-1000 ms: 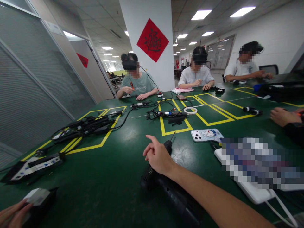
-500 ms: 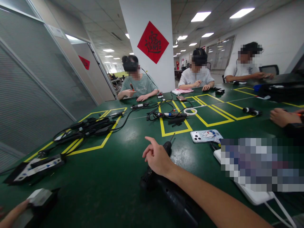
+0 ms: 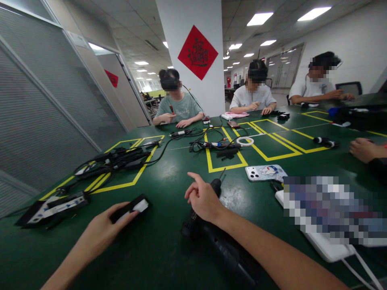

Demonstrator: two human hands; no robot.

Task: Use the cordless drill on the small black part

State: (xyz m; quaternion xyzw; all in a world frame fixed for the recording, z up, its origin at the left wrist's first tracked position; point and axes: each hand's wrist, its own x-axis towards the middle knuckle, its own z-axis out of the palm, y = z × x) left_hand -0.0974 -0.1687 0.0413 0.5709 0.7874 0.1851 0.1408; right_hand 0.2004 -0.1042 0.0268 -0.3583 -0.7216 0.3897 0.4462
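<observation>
My left hand [image 3: 104, 229] grips a small black box-like piece with a white part [image 3: 140, 206], thumb on the near side and fingers on the far side, above the table at lower left. Under my right hand [image 3: 205, 201] lies a black power screwdriver [image 3: 216, 186], its thin bit pointing away and its thick handle running toward me beneath my forearm. The right hand rests over the tool's body with the index finger stretched out and the others loosely bent, not wrapped round it. The palm side is hidden.
Black cables [image 3: 117, 161] and a flat black-and-white piece [image 3: 54, 207] lie at left. More cables [image 3: 211, 145] and a white ring [image 3: 244, 141] are ahead. A phone [image 3: 266, 172] and a white device [image 3: 320, 237] stand right. Several people sit around the green table [image 3: 169, 173].
My left hand has come in from the lower left corner, carrying the black-and-white piece forward and right. My right hand stays over the screwdriver. The view has shifted slightly.
</observation>
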